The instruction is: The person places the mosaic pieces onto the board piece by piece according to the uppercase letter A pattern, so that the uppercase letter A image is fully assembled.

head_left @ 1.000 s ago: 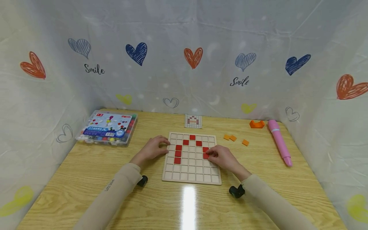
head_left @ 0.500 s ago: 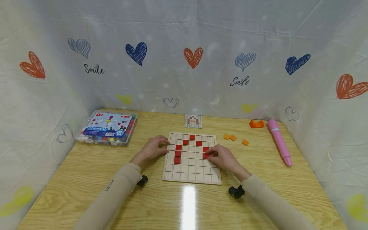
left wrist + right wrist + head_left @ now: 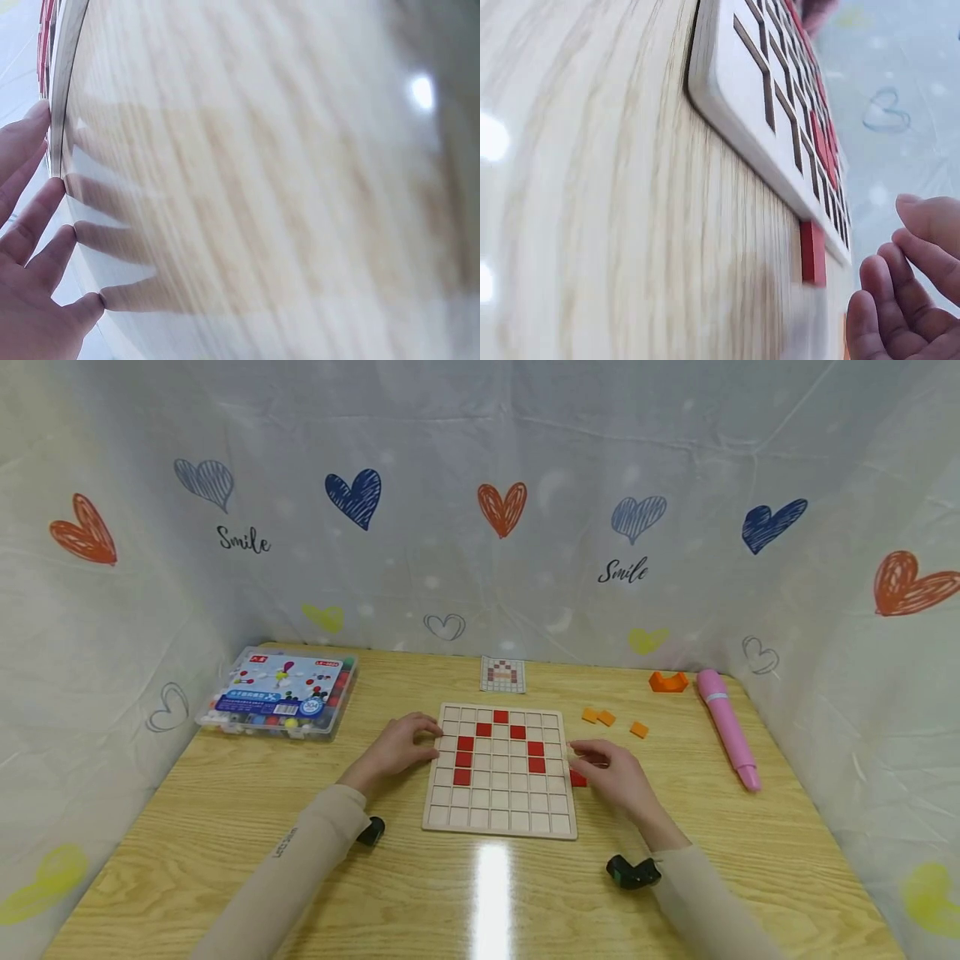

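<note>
A wooden grid board lies on the table with several red square tiles in its cells, forming a peak with two sides. My left hand rests at the board's left edge, fingertips touching its rim; in the left wrist view its fingers are spread and fairly straight. Just off the board's right edge, one loose red tile lies on the table, partly hidden in the head view by my right hand. The right wrist view has that hand's fingers loosely bent, apart from the tile and holding nothing.
Orange tiles lie right of the board, with an orange bracket-like piece and a pink stick-shaped object beyond. A printed grid card lies behind the board. A clear box of coloured pieces stands left.
My right hand has moved from the red tiles on the board's right side outward to the right, uncovering them; it is now over the loose red tile. The left hand has stayed put.
</note>
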The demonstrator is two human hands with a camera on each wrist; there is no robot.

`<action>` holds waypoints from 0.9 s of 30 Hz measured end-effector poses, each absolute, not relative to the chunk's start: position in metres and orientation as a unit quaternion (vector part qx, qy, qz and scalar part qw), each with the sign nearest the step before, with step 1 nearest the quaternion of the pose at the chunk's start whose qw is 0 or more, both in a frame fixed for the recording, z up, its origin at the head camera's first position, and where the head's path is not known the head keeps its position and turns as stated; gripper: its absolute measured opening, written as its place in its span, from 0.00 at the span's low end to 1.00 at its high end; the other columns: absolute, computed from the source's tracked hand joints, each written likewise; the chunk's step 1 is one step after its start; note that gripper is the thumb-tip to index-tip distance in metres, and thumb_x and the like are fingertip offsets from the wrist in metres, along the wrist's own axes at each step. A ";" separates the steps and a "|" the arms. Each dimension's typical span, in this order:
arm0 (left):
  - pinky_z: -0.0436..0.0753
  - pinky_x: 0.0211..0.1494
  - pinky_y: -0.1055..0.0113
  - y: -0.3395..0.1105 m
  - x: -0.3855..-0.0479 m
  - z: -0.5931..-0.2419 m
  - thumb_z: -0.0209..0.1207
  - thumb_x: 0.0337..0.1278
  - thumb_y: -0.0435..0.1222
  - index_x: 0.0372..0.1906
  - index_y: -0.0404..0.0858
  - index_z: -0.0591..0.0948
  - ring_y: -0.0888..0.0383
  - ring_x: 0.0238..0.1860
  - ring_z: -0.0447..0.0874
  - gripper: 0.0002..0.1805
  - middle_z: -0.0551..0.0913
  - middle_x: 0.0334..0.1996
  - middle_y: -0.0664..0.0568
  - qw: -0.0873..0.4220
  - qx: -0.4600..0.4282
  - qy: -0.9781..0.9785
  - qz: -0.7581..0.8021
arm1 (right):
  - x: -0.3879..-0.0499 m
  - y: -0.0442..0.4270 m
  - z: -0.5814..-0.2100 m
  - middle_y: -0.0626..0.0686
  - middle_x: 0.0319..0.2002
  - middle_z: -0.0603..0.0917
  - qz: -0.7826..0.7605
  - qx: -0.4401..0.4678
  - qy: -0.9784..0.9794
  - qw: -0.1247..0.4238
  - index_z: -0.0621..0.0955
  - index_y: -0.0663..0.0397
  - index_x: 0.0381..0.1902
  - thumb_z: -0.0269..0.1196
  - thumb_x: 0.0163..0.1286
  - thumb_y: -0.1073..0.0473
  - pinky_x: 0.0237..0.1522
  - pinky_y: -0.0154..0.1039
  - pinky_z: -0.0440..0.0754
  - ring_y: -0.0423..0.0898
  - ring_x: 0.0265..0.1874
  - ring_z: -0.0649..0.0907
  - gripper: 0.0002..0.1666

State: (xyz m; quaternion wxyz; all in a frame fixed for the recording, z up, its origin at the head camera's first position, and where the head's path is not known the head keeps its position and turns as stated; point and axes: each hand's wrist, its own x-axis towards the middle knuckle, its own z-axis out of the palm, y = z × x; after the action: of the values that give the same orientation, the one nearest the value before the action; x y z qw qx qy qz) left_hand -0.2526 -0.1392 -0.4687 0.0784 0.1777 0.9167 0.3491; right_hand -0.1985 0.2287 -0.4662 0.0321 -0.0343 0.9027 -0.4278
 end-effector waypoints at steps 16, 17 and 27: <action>0.46 0.73 0.38 -0.140 -0.256 -0.472 0.66 0.59 0.35 0.51 0.37 0.83 0.41 0.67 0.66 0.16 0.75 0.61 0.42 0.075 0.177 0.918 0.346 | -0.183 0.275 -0.473 0.61 0.54 0.81 -0.400 -0.045 0.914 0.051 0.76 0.64 0.62 0.64 0.69 0.53 0.40 0.34 0.80 0.53 0.49 0.81 0.29; 0.45 0.74 0.38 -0.140 -0.256 -0.472 0.66 0.59 0.36 0.51 0.37 0.83 0.41 0.68 0.66 0.16 0.75 0.61 0.42 0.076 0.175 0.919 0.346 | -0.184 0.274 -0.474 0.61 0.53 0.81 -0.397 -0.051 0.915 0.050 0.76 0.64 0.62 0.65 0.69 0.54 0.39 0.34 0.80 0.53 0.48 0.81 0.29; 0.45 0.74 0.38 -0.139 -0.255 -0.472 0.66 0.59 0.35 0.51 0.37 0.83 0.42 0.68 0.66 0.16 0.75 0.62 0.42 0.079 0.174 0.919 0.344 | -0.194 0.262 -0.481 0.58 0.51 0.81 -0.346 -0.132 0.928 0.033 0.81 0.61 0.57 0.69 0.64 0.56 0.50 0.49 0.78 0.53 0.49 0.80 0.26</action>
State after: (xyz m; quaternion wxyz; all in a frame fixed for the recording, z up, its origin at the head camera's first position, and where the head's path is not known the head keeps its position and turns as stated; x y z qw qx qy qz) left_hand -0.2553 -0.1388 -0.4722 0.0785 0.1743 0.9193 0.3440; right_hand -0.1942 0.2624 -0.4809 0.0331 -0.1320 0.9284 -0.3457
